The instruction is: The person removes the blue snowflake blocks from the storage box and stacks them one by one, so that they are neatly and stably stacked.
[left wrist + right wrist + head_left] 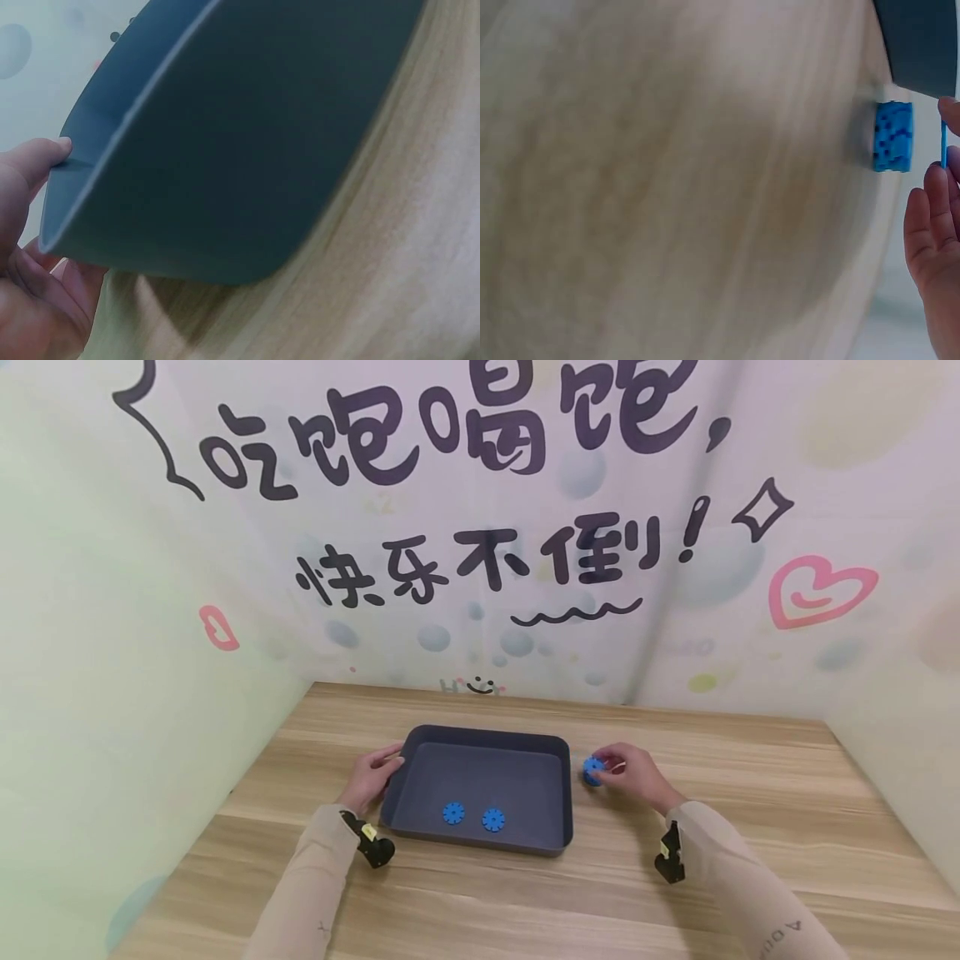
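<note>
A dark grey rectangular tray (pixel 483 770) lies on the wooden table, two blue notched discs (pixel 453 813) flat inside it near its front wall. My left hand (pixel 369 779) grips the tray's left side, with the thumb over the rim in the left wrist view. Just beyond the right wall, my right hand (pixel 636 774) pinches a thin blue notched disc (pixel 943 144) edge-on between thumb and fingers. Below that disc stands a short stack of blue notched discs (pixel 894 137) on the table, partly covered in the head view by the held one.
The wooden table (pixel 720 760) meets a printed fabric backdrop (pixel 420 643) with dark lettering at its far edge. Fabric walls also stand at the left and right. A black wrist device (pixel 370 841) is strapped to each sleeved forearm.
</note>
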Demonstrator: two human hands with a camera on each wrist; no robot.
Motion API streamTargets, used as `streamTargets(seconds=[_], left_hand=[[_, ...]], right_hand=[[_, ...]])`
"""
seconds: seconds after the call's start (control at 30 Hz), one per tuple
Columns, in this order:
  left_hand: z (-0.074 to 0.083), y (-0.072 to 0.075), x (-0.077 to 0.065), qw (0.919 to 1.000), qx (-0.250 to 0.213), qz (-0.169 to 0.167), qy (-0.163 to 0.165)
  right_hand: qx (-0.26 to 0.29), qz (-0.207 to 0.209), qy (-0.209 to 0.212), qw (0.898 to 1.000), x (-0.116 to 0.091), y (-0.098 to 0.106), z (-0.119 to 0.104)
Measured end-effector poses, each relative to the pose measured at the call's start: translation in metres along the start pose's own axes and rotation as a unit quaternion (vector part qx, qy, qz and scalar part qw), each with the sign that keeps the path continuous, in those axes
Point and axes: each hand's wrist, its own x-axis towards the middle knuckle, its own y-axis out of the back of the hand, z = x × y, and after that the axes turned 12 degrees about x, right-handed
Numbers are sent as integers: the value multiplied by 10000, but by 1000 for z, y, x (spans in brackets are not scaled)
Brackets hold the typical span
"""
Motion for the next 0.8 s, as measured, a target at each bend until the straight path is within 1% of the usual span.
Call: streamTargets(seconds=[0.03,0.1,0.13,0.17,0.3,0.47,0.67,0.8], left_hand=[[0,0,0,10000,14,6,-35],[1,0,-1,10000,36,17,11],[2,0,-1,10000,40,22,49],[4,0,-2,9997,149,32,200],[9,0,-2,9992,211,-6,339],[9,0,-1,9991,257,-27,346],[7,0,1,9989,300,-35,372],[7,0,1,9987,281,-54,413]], right_hand=[[-46,5,-11,10000,0,0,1],[-106,2,13,9999,0,-1,4],[-146,2,30,9999,0,-2,5],[-180,-7,55,9998,0,-1,6],[-220,12,0,9998,-1,-2,6],[-238,-5,-110,9997,-2,-3,7],[-335,-8,-128,9994,0,-5,10],[-298,-17,-150,9994,1,-5,10]])
